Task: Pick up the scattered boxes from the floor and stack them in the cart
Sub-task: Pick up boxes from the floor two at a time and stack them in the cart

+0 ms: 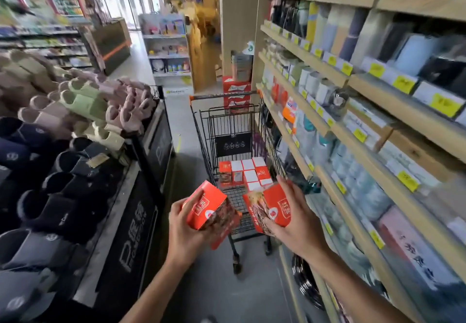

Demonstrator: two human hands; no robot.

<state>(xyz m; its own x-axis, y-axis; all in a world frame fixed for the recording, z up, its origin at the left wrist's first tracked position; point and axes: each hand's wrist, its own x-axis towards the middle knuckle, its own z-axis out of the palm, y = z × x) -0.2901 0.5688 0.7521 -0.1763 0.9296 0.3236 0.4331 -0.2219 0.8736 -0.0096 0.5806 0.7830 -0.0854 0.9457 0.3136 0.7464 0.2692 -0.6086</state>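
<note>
Head view: you are gripping one orange box (205, 205) in your left hand (185, 232), another box (271, 206) in your right hand (296, 218), both low-centre, with the cart (228, 131) basket lying straight ahead, nearer your right.

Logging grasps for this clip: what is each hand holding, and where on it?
Left hand grips an orange box by its lower end; right hand grips another orange box along its right side.
</note>
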